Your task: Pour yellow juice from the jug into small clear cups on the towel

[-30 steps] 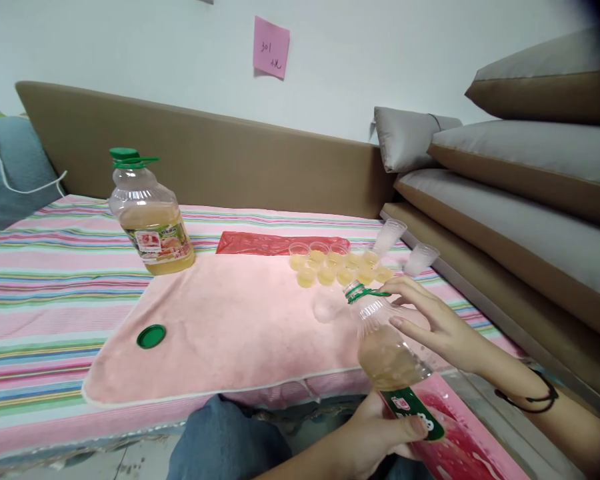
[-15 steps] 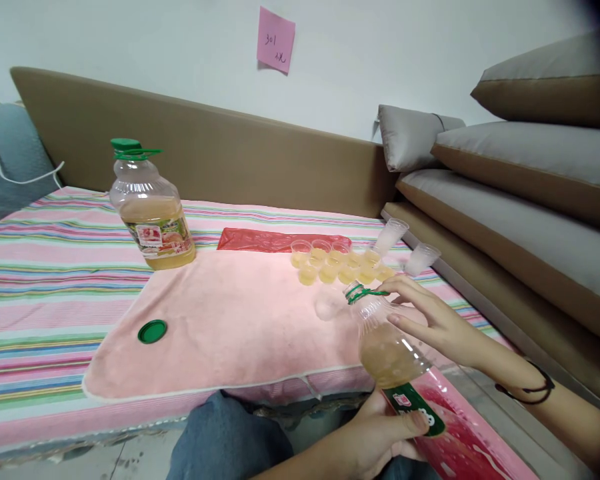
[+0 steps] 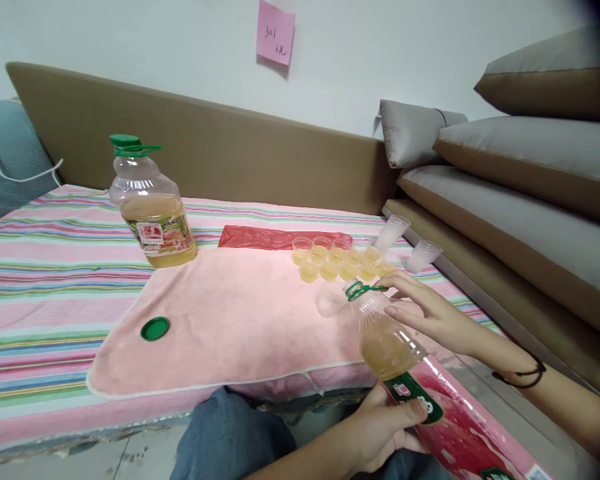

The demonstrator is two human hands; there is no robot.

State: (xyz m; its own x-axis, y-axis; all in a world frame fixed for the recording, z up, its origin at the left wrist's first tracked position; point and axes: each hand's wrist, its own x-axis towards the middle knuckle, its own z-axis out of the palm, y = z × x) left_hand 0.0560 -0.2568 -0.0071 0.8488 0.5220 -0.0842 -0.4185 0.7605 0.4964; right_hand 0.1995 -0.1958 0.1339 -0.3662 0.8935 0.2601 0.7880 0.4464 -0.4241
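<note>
A large clear juice bottle (image 3: 387, 347), uncapped and part full of pale yellow liquid, leans with its mouth towards the upper left. Around its lower body, by the green and pink label, my left hand (image 3: 380, 427) is closed. My right hand (image 3: 430, 310) has its fingers at the green neck ring, with the thumb side against the shoulder. Just left of the mouth stands a clear plastic cup (image 3: 330, 303) that looks empty. Behind it, several small cups (image 3: 329, 269) of yellow liquid stand in rows. A green cap (image 3: 155, 329) lies on the pink cloth (image 3: 220, 320).
A second capped juice bottle (image 3: 160, 227) stands at the left on the striped sheet (image 3: 55, 293). Two stacks of clear cups, one upper (image 3: 393, 231) and one lower (image 3: 424, 255), tilt at the right. Behind the cups lies a red plastic bag (image 3: 260, 238). Cushions (image 3: 510, 207) are piled at the right.
The view has shifted slightly. Both hands keep their hold on the bottle, which has nearly the same tilt as before.
</note>
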